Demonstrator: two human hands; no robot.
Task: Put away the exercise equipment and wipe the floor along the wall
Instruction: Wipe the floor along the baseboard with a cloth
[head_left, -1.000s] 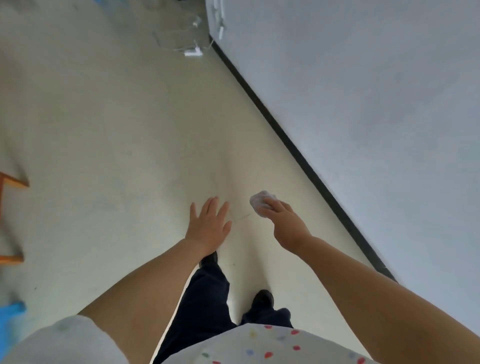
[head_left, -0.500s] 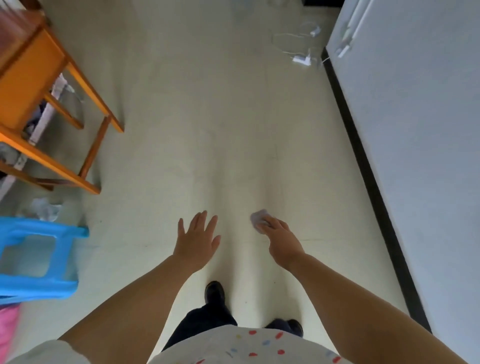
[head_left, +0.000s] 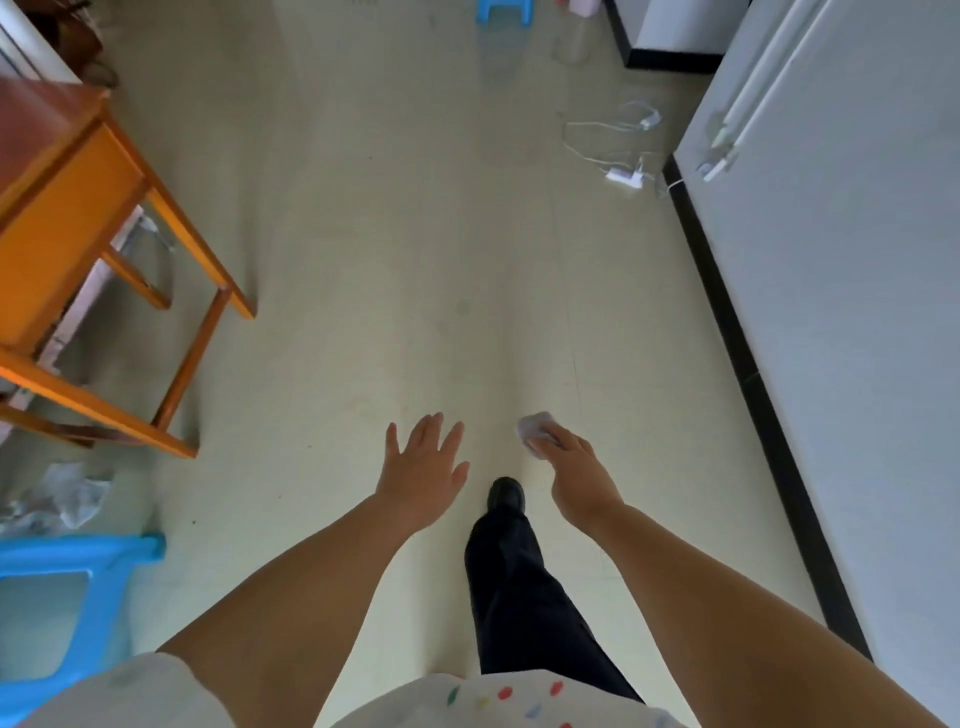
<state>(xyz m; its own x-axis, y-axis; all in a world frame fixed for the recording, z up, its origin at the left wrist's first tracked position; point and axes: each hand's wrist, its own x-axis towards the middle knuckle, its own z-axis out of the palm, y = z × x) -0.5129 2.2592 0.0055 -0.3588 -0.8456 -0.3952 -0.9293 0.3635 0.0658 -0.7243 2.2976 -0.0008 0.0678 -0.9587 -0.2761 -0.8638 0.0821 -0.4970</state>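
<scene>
My right hand (head_left: 576, 473) pinches a small crumpled white wipe (head_left: 534, 429) between its fingertips, held out in front of me above the pale floor (head_left: 395, 291). My left hand (head_left: 423, 467) hangs beside it with fingers spread and nothing in it. The white wall (head_left: 852, 322) with its black baseboard (head_left: 753, 384) runs along the right side. No exercise equipment shows in the head view.
An orange wooden table (head_left: 78, 218) stands at the left, a blue plastic stool (head_left: 67, 587) lies at lower left beside crumpled plastic (head_left: 62, 493). A white charger and cable (head_left: 623, 156) lie by the wall ahead. Another blue stool (head_left: 504, 11) stands far ahead. My leg and black shoe (head_left: 506, 493) step forward.
My view has swung left and forward from the wall, bringing the table, stools and charger into sight. Both hands keep their pose; the right still holds the wipe. One foot has stepped ahead.
</scene>
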